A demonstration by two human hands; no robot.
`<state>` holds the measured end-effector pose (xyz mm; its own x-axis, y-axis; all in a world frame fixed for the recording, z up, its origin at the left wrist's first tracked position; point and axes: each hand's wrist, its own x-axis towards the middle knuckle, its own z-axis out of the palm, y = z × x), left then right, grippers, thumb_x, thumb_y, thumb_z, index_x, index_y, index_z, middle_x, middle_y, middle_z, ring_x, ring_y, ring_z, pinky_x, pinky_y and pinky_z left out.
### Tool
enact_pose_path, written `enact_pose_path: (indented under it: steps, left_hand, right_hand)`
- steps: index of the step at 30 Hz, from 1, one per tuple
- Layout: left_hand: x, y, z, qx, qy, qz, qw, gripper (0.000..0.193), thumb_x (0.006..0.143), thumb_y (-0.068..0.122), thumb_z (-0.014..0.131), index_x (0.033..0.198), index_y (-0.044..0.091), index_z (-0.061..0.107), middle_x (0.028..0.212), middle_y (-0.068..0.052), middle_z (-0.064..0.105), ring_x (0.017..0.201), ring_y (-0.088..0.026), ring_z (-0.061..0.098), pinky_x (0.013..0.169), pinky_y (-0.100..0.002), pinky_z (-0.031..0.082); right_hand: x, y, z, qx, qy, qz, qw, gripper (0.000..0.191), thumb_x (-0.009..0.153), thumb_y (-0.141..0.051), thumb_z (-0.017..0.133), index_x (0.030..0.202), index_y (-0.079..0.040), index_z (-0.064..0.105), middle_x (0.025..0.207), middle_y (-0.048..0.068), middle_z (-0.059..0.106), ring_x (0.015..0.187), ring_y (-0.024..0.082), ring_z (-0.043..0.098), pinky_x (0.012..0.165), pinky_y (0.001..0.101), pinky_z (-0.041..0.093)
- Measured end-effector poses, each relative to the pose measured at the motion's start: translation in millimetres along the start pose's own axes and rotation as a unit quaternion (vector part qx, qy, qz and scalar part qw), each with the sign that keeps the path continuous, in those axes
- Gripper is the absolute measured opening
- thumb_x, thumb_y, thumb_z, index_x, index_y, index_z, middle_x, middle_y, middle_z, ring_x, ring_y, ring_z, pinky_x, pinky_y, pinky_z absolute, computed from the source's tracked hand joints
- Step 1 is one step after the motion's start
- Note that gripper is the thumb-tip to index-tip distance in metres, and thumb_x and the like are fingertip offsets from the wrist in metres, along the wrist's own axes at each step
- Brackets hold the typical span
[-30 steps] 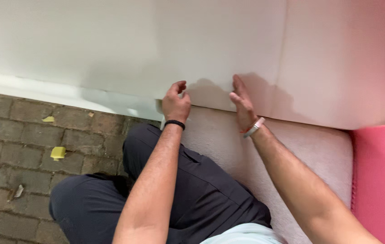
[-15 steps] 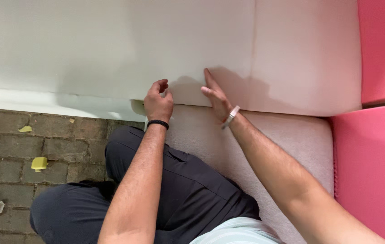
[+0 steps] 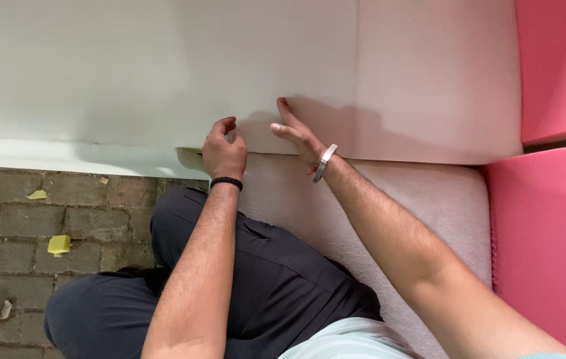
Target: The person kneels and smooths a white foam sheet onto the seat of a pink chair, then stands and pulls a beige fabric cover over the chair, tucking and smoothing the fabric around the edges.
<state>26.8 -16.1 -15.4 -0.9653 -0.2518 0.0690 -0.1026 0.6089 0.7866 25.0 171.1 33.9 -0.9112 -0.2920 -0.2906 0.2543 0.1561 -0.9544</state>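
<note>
A large white foam sheet (image 3: pixel 163 66) fills the upper part of the head view. My left hand (image 3: pixel 224 149), with a black band at the wrist, curls its fingers against the sheet's lower edge. Just to the right, my right hand (image 3: pixel 296 133), with a silver bracelet at the wrist, lies flat and spread on the sheet near that same edge. Below the edge a pale pinkish foam block (image 3: pixel 389 199) lies under my right forearm. I cannot tell whether the left fingers pinch the sheet or only touch it.
Pink foam pieces (image 3: pixel 555 226) stand along the right side. A brick floor (image 3: pixel 23 226) shows at the lower left with small yellow scraps (image 3: pixel 59 244) on it. My knees in dark trousers (image 3: pixel 256 292) fill the bottom middle.
Both hands have stayed side by side at the sheet's lower edge. The camera has shifted, so the pink foam on the right shows more.
</note>
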Motion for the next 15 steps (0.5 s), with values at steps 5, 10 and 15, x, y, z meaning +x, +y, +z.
enact_pose_path:
  steps: [5,10,15]
  left_hand:
    - [-2.1,2.2,-3.8,0.01,0.008,0.012,1.0,0.03,0.089,0.008,0.065,0.118,0.009,0.071,0.118,-0.008,0.075,0.113,-0.026,0.069,0.096,-0.04,0.056]
    - [-3.2,0.2,-6.9,0.031,0.013,0.02,0.999,0.032,0.087,0.007,0.064,0.118,0.008,0.071,0.118,-0.007,0.074,0.115,-0.027,0.066,0.097,-0.042,0.055]
    - [-3.5,-1.7,-10.7,0.072,0.021,0.019,0.997,0.033,0.085,0.006,0.065,0.119,0.009,0.07,0.12,-0.007,0.072,0.118,-0.027,0.063,0.098,-0.043,0.053]
  right_hand:
    - [0.2,-6.4,1.8,-0.051,-0.016,-0.004,0.999,0.114,0.084,-0.071,0.05,0.164,-0.007,-0.001,0.173,0.015,-0.009,0.16,0.025,-0.009,0.128,0.0494,0.003]
    - [-3.2,-5.7,5.7,-0.042,-0.012,-0.017,0.999,0.111,0.089,-0.069,0.05,0.164,-0.005,0.001,0.175,0.015,-0.007,0.162,0.024,-0.007,0.131,0.048,0.003]
    - [2.3,-10.1,14.3,-0.025,-0.03,-0.003,0.999,0.113,0.085,-0.069,0.053,0.163,-0.009,-0.002,0.173,0.012,-0.011,0.159,0.023,-0.011,0.129,0.0491,0.003]
